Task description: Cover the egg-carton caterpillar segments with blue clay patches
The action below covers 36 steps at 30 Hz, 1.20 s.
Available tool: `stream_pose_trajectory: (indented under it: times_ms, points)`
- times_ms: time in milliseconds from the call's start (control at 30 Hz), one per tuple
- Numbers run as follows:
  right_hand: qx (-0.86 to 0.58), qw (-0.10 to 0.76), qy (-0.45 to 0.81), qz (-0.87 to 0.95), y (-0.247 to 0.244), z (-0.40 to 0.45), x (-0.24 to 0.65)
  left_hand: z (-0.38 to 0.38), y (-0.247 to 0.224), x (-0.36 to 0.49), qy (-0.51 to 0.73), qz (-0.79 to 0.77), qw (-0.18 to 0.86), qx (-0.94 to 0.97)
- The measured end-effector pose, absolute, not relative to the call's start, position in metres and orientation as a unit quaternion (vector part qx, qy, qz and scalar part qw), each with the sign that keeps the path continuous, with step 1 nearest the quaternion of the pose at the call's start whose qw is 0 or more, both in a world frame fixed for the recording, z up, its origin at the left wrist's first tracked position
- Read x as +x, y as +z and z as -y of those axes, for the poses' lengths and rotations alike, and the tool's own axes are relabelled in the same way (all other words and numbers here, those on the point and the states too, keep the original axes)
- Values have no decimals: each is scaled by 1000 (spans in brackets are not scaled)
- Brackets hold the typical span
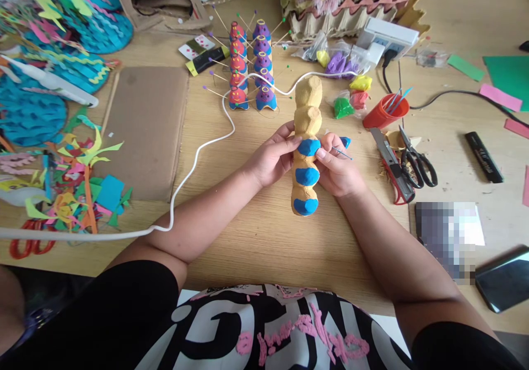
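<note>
Tabletop (pixel 248 238): wood; its near edge runs along our shirt, so we read little room toward the body.
White cable (pixel 82 237): crosses our left forearm in view, then runs past the strip's top end; likely snag, contact unclear.
Carton stack (pixel 343 24): far side, beyond the strip.
Cardboard sheet (pixel 144 133): left, well apart from the strip.
Bumpy strip (pixel 308 119): long axis pointing away from us, between our hands, in front of the torso. Two bumps plain tan, three capped blue. Looks like molded pulp: we'd judge it light, fairly stiff, dry, dentable, weakest at the necks. Best hold is the side edges, off the blue.
Red row (pixel 238 78) and purple row (pixel 265 78): far left of the strip, thin pins sticking out; we'd rate those fragile.
Cutter (pixel 390 161) and scissors (pixel 410 151): right of our right forearm, side by side.
Left grip (pixel 270 158): pinching the strip's left edge beside the farthest blue cap.
Right grip (pixel 345 174): pinching the opposite edge, thumb at that same cap.
Orange cup (pixel 380 114): beyond the right grip, blue sticks inside.
Blue lump (pixel 345 141): just beside our right fingers.
Thin tool (pixel 342 153): tucked in the right grip, tip pointing right.
</note>
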State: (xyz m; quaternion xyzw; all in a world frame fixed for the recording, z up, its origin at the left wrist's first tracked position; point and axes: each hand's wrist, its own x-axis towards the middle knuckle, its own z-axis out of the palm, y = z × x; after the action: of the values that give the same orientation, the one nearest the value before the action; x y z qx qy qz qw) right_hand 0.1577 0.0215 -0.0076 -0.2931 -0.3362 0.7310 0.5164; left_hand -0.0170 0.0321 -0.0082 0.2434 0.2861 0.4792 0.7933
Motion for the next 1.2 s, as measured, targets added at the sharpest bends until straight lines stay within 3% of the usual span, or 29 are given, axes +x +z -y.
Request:
stream_pose_trajectory:
  times_ms: [633,1200]
  points:
    - [-294,536,715,340,-11,-23,159,-34,-3,-17,478,-274,800,236]
    - [-359,569,619,406,-7,-17,152,-37,-14,-15,479,-266,789,278]
